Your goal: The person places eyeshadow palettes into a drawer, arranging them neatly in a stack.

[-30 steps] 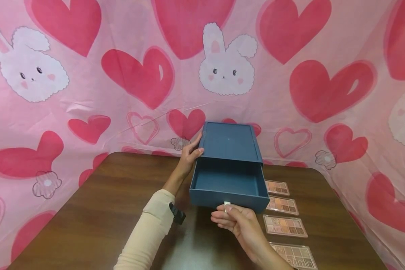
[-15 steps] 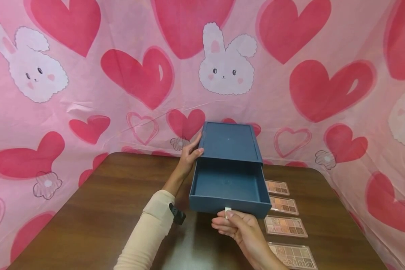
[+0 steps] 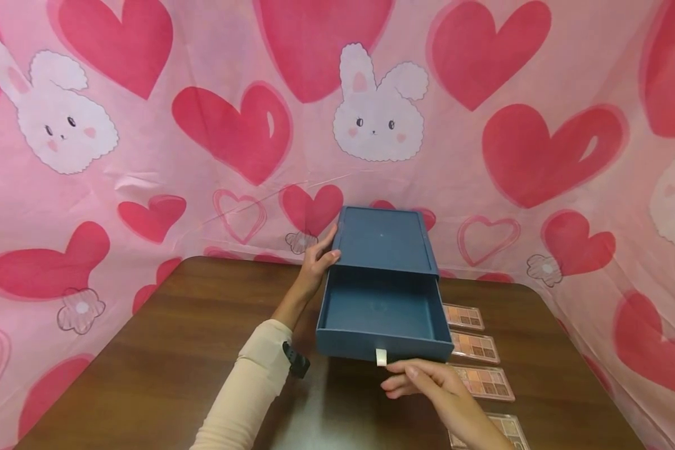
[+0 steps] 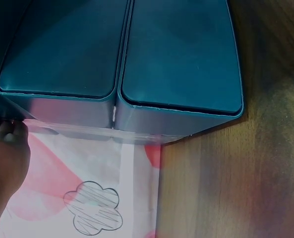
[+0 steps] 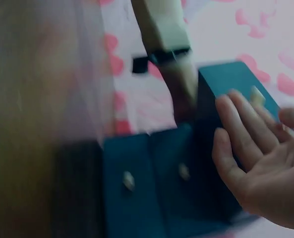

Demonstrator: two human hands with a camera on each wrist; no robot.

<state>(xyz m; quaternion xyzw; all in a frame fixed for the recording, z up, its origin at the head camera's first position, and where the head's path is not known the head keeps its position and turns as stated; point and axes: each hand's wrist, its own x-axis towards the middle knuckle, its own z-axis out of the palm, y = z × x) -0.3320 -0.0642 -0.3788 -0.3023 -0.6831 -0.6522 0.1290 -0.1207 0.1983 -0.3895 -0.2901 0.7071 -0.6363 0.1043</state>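
Observation:
A blue plastic drawer unit (image 3: 388,240) stands on the wooden table, its top drawer (image 3: 379,309) pulled well out with bare floor showing inside. My left hand (image 3: 317,256) rests against the unit's upper left side, fingers extended along it and thumb near the front edge. A short pale pull tab (image 3: 380,357) hangs from the drawer front. My right hand (image 3: 435,384) is just right of the tab, apart from it or barely touching, fingers loosely extended and holding nothing. Two lower drawers (image 5: 174,188) with similar tabs show in the right wrist view.
Several eyeshadow palettes (image 3: 484,382) lie in a column on the table (image 3: 202,350) to the right, partly hidden by the drawer and right forearm. A pink cloth (image 3: 309,137) with hearts and rabbits hangs behind the table.
The drawer has slid slightly farther toward me. My right hand has let go of the pull tab and moved right and a little down. My left hand stays on the unit.

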